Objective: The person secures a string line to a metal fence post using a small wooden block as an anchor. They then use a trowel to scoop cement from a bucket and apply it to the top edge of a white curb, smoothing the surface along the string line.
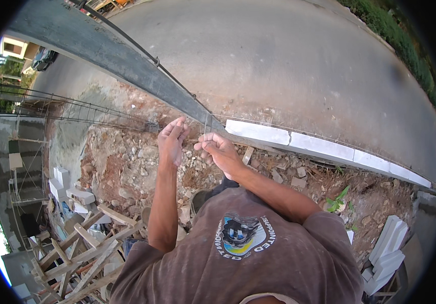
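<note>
My left hand (171, 142) is raised beside the foot of the grey concrete column (142, 76), thumb and fingertips pinched together. Whatever it pinches is too fine to make out. Just to the right, my right hand (223, 153) is closed with thumb against bent fingers. A thin string (206, 127) comes down the column's face to these fingers. Another stretch of thin line runs from the column to the right, along the top of a row of white blocks (258, 133). My two hands are a short gap apart.
Rubble and reddish soil (127, 152) cover the ground below. Steel reinforcing bars (101, 114) stretch away on the left. A wooden trestle (84, 248) stands at lower left, and loose white blocks (386, 253) are stacked at lower right. Past the block row lies a paved road (299, 61).
</note>
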Action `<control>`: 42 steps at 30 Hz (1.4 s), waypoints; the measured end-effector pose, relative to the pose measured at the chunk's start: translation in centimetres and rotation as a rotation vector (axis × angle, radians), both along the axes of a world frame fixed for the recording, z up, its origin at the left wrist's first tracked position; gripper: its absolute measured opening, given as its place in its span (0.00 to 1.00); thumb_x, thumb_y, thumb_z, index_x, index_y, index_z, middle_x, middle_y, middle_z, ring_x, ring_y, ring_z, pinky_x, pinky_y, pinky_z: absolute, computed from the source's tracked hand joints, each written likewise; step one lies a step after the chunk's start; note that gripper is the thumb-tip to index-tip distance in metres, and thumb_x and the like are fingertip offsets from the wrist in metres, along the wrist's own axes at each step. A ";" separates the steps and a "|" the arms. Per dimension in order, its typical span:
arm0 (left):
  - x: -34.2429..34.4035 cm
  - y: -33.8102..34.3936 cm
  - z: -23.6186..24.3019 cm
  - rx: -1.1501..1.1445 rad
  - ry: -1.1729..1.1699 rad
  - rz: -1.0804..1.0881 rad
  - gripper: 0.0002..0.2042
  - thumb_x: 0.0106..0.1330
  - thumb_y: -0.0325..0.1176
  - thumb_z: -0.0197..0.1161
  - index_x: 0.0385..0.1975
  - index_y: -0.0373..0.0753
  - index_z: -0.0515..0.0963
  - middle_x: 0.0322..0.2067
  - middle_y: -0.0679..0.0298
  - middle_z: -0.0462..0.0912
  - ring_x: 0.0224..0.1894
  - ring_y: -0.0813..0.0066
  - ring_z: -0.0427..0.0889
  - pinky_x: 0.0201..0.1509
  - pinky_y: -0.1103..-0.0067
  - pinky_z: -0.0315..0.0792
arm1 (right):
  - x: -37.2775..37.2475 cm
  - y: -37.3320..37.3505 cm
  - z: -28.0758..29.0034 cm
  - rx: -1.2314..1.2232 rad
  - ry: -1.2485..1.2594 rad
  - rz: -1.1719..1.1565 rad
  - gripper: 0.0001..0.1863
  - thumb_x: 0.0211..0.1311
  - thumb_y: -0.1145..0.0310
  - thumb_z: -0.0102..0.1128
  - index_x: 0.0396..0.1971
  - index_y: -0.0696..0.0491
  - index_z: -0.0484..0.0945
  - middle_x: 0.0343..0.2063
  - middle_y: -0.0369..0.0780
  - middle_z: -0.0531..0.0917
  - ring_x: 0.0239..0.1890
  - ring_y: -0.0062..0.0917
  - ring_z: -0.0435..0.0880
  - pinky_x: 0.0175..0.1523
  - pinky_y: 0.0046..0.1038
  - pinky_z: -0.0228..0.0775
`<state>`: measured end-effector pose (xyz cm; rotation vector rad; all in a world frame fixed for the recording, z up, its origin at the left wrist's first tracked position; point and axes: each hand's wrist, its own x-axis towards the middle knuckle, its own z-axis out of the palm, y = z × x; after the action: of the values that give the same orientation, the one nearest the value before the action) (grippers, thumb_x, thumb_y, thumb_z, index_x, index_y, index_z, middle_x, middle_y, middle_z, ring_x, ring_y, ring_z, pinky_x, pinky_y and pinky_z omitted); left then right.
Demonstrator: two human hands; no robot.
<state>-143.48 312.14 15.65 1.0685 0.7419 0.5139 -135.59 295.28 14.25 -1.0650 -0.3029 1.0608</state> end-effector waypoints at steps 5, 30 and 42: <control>-0.2 -0.8 0.1 0.022 0.028 0.010 0.10 0.72 0.28 0.59 0.48 0.30 0.79 0.34 0.66 0.83 0.37 0.81 0.80 0.46 0.81 0.76 | 3.2 -0.6 1.2 0.082 -0.577 -0.258 0.11 0.74 0.64 0.51 0.44 0.57 0.75 0.40 0.38 0.85 0.44 0.17 0.79 0.49 0.24 0.72; 0.0 -0.8 0.8 0.232 0.192 -0.090 0.12 0.72 0.29 0.59 0.50 0.30 0.79 0.35 0.66 0.83 0.39 0.80 0.82 0.49 0.80 0.78 | 4.8 -8.8 2.2 0.062 -0.166 0.054 0.13 0.77 0.62 0.47 0.40 0.55 0.76 0.27 0.34 0.81 0.34 0.20 0.82 0.37 0.21 0.74; 0.4 -1.5 0.0 0.318 0.212 -0.002 0.14 0.70 0.33 0.61 0.50 0.30 0.81 0.34 0.66 0.84 0.34 0.80 0.80 0.42 0.83 0.74 | 6.9 -10.4 0.7 0.006 -0.321 0.199 0.10 0.75 0.64 0.48 0.41 0.52 0.76 0.40 0.36 0.84 0.43 0.20 0.78 0.50 0.27 0.70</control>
<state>-143.10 310.67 15.69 1.4360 0.8634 0.5330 -128.65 284.87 14.94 -1.2190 -0.6811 1.0617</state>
